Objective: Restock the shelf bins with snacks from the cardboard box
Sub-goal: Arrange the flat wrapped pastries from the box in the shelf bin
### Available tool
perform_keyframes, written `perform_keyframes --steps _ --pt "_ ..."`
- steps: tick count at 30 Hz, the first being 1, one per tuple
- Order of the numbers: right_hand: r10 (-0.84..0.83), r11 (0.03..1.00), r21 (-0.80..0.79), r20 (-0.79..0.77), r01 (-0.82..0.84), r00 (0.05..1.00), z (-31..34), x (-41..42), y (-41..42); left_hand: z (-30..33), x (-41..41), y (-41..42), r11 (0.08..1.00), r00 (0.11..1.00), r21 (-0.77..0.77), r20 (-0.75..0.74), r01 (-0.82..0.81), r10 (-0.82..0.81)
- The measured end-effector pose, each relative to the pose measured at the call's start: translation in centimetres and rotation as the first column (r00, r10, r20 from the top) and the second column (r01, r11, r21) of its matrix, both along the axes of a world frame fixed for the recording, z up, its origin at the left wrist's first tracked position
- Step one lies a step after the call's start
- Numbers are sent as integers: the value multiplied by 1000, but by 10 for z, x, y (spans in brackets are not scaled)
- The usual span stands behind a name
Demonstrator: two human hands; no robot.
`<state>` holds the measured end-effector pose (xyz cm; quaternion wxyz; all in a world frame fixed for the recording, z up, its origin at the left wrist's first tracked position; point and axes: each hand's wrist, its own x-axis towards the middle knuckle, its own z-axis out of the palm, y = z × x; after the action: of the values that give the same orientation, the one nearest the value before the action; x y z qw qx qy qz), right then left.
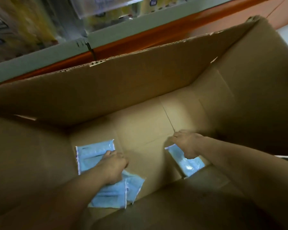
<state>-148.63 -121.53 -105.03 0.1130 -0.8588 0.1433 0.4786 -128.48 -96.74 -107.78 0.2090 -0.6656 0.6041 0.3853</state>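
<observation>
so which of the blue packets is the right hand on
The packet at the box's right side, alone under the right hand. The other packets lie at the left, by the left hand.

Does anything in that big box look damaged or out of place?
Nothing serious. The cardboard box has a ragged, torn top edge on its far wall. Only a few blue packets lie loose on its floor, where the left hand and right hand reach.

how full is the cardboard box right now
Nearly empty. Most of the cardboard box floor is bare; only a few light blue packets lie flat on it, under the left hand and right hand.
</observation>
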Motion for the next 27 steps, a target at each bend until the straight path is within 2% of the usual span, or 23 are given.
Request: perform_keyframes --steps 4,7,11,14,17,20,22,24,25,27 --pt "53 996 -64 -63 -57 997 8 3 0 7 4 -6 995 995 11 -28 -97 97" --pt "-53 999 -18 -79 51 995 25 6 -8 30 13 -20 954 948 24 -109 -299 300" --pt "-281 958 93 100 272 954 78 22 -24 83 33 -47 847 849 -117 -190 -518 493" --pt "-405 913 167 256 372 878 136 39 -28 146 50 -63 743 774 -239 -305 -626 554" --pt "-581 813 352 432 464 690 201 48 -22 221 58 -69 659 665 -231 -513 -716 543" --pt "-725 689 550 543 473 424 264 45 -3 301 50 -65 587 499 -148 -709 -796 498" --pt "-772 623 636 594 455 226 295 43 16 343 42 -56 579 456 -139 -769 -803 448" --pt "-790 569 696 611 439 55 320 43 38 373 35 -44 597 487 -185 -778 -781 397" --pt "-789 557 711 615 429 5 325 45 49 380 30 -37 604 533 -241 -762 -759 367" --pt "-736 583 688 672 432 -77 340 48 70 391 24 -25 556 670 -444 -677 -703 306"
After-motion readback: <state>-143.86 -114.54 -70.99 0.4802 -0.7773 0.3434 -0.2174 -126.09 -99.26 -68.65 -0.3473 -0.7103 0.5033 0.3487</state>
